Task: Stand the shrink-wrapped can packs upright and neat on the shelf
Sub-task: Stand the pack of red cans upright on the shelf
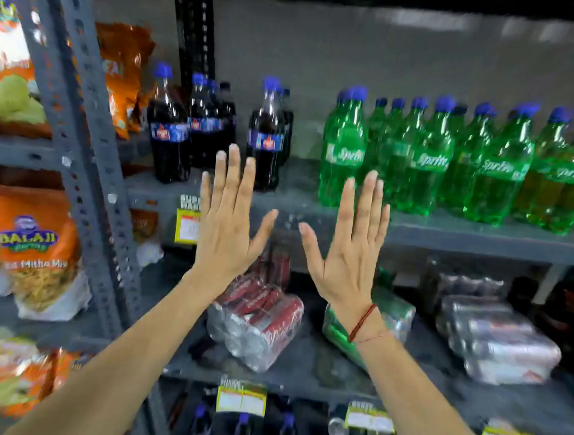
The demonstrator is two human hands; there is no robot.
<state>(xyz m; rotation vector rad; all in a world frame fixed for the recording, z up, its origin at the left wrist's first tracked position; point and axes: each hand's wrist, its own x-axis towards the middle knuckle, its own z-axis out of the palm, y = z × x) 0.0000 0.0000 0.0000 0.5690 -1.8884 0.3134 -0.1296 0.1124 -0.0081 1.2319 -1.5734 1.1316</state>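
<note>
Both hands empty, fingers spread flat: left hand (224, 233), right hand (347, 256) up in front of the shelf (301, 373); red can pack (256, 321), green pack (391, 314) and silver pack (499, 340) lying on their sides

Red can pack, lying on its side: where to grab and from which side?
Likely by its two long flanks, one hand each side, from the front. The red can pack lies tipped, can ends facing out; both hands, left hand and right hand, are open and empty.
</note>
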